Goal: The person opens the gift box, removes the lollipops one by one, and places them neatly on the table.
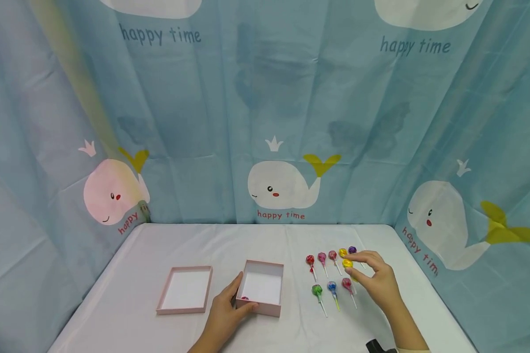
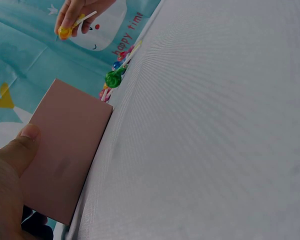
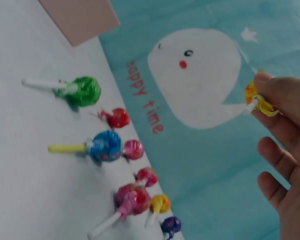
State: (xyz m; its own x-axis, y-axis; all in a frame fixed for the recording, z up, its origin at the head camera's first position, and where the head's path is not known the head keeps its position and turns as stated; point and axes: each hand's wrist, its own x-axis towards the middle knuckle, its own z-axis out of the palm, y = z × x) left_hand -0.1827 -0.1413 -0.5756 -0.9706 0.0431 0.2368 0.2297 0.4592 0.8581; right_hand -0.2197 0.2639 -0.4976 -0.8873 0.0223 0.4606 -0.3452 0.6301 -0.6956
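My left hand (image 1: 225, 311) grips the near left corner of an open pink box (image 1: 271, 310), its thumb against the front wall. A small bit of something red (image 1: 245, 298) shows inside the box near that thumb. Between thumb and index finger, my right hand (image 1: 380, 279) pinches a yellow lollipop (image 1: 347, 263), raised above the table in the right wrist view. Below it lie a pink-red lollipop (image 3: 133, 199), a blue lollipop (image 3: 107, 145) and a green lollipop (image 3: 84, 91). Behind these are a red lollipop (image 1: 310, 260), another yellow lollipop (image 1: 343, 252) and a purple lollipop (image 1: 352, 250).
A shallow pink-edged box lid (image 1: 185, 289) lies inside up, left of the box. Two more pinkish lollipops, one of them pink (image 1: 322, 257), lie in the back row. A white cloth (image 1: 128, 323) covers the table, with a blue whale-print curtain (image 1: 203, 191) around it.
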